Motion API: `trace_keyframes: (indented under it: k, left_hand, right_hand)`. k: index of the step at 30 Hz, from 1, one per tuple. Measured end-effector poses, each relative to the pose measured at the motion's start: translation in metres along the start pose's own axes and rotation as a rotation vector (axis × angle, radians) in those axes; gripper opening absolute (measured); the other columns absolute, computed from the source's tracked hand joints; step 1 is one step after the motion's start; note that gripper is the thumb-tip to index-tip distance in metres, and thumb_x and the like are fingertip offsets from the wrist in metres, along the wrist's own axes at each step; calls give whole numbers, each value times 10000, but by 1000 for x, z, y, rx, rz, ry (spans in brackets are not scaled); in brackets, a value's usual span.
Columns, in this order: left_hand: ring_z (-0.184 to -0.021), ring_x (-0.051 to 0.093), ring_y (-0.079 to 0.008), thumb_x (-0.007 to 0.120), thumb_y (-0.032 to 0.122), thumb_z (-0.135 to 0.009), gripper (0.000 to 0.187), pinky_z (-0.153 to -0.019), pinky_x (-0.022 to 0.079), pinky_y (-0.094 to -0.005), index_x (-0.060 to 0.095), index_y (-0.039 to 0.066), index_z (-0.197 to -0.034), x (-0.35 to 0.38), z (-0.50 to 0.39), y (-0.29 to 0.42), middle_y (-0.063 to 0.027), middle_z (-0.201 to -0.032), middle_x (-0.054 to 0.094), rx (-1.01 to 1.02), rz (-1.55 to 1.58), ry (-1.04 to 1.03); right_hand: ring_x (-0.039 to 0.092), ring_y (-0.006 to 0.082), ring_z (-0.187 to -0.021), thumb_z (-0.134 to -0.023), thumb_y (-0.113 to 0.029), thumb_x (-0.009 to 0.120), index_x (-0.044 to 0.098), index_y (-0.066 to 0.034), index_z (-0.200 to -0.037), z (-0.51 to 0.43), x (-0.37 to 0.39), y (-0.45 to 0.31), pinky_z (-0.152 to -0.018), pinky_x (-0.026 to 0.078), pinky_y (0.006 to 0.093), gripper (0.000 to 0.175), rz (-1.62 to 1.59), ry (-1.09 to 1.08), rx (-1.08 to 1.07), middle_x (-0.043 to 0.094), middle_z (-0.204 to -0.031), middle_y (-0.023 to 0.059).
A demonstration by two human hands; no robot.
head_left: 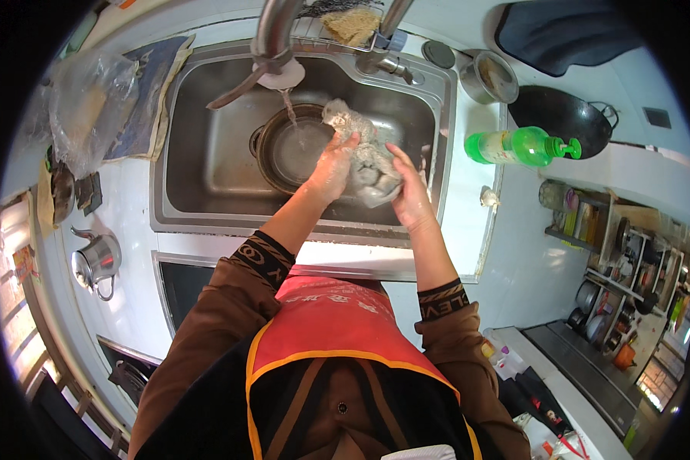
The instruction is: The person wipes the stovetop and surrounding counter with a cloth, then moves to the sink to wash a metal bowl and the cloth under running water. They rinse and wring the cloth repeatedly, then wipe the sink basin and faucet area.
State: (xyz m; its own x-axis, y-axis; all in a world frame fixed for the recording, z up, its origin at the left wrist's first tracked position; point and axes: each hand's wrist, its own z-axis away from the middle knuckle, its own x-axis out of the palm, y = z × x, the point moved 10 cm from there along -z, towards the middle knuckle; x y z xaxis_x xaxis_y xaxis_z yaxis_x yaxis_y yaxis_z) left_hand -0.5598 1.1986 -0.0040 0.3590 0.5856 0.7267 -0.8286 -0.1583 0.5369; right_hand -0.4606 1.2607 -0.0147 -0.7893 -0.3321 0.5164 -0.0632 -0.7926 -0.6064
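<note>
My left hand (334, 169) and my right hand (411, 192) grip a wet, bunched, greyish-white cloth (351, 123) from both sides. Its lower part is shiny and blurred, so I cannot tell whether something else is wrapped in it. Both hands are over the right half of a stainless steel sink (218, 155). Below and to the left of the cloth, a round metal pot (302, 152) with a brown rim and a side handle stands in the sink with water in it. From the faucet (276, 63) a stream of water runs down into the pot.
Right of the sink are a green pump bottle (512, 146) lying on its side, a metal pot (489, 77), a black wok (563, 118) and a garlic bulb (489, 198). On the left are a clear plastic bag (89, 103), a blue mat (149, 98) and a metal kettle (98, 259).
</note>
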Motion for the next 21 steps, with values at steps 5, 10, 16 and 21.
trace_keyframes:
  k: [5,10,16,21]
  left_hand:
    - [-872,602,-255,534,250,-913,468,-761,524,-366,384,84,-1324,-13,-20,1,-144,-1112,579,-88,62,-34]
    - [-769,596,-205,576,270,-892,503,-706,520,-329,399,102,-1332,-36,-39,1,-95,-1081,593,-12,104,146]
    - [-873,596,-200,416,538,-937,533,-786,496,-348,551,61,-1132,-22,-33,-26,-61,-1008,608,-90,93,292]
    - [-867,541,-196,351,562,-953,548,-793,453,-353,572,77,-1083,-55,-13,-9,-69,-962,592,-145,-297,574]
  right_hand:
    - [562,104,-653,-795,50,498,594,-23,-1087,36,35,16,-534,452,234,316,545,-120,-238,616,-823,46]
    - [499,99,-539,-803,-54,612,583,-27,-843,46,65,-4,-456,400,260,57,744,-169,-520,586,-707,28]
    - [578,240,-779,-774,-329,723,566,-11,-849,11,27,-49,-737,452,349,363,732,450,-576,613,-845,148]
    - [559,344,-955,-808,-356,685,539,5,-1038,22,40,-25,-869,425,412,453,938,560,-814,564,-965,202]
